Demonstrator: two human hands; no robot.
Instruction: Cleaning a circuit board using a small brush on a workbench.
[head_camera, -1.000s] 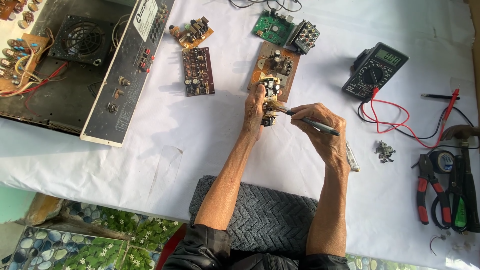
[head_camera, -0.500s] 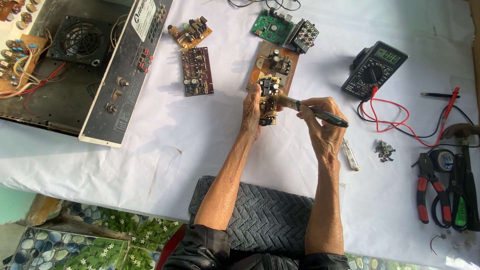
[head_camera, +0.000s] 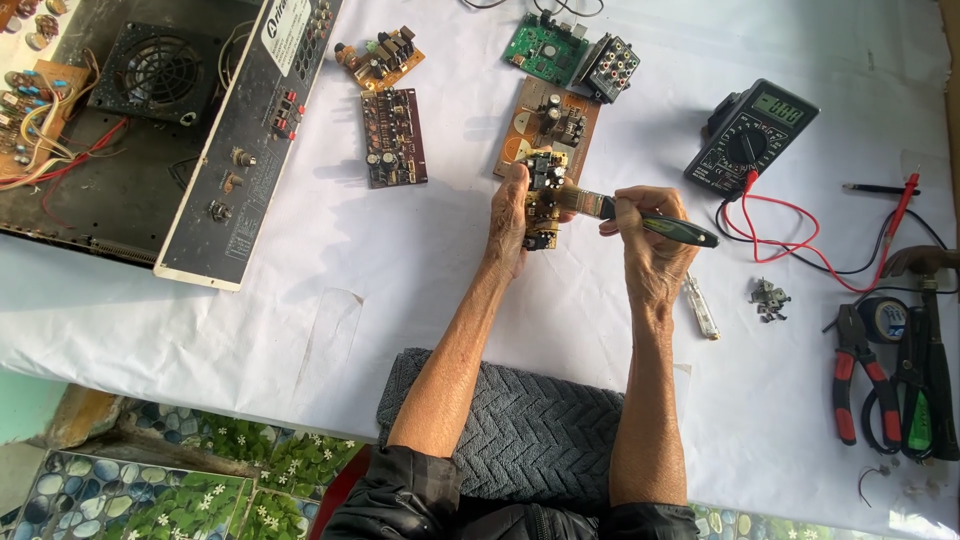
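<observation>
My left hand (head_camera: 510, 215) holds a small yellowish circuit board (head_camera: 545, 195) upright above the white tablecloth. My right hand (head_camera: 645, 235) grips a small brush with a dark green handle (head_camera: 675, 228); its bristle end touches the right side of the held board. A brown circuit board (head_camera: 545, 125) lies on the cloth just beyond the held one.
An opened amplifier chassis (head_camera: 150, 120) fills the far left. Loose boards lie at the back: a dark one (head_camera: 392, 135), a small orange one (head_camera: 378, 57), a green one (head_camera: 545, 45). A multimeter (head_camera: 752, 135) with red leads, screws (head_camera: 770, 298), a test pen (head_camera: 702, 305) and pliers (head_camera: 850, 370) lie right.
The right hand has shifted left and up, bringing the brush tip from the lower part of the held board onto its right side. The left hand keeps the board in about the same place.
</observation>
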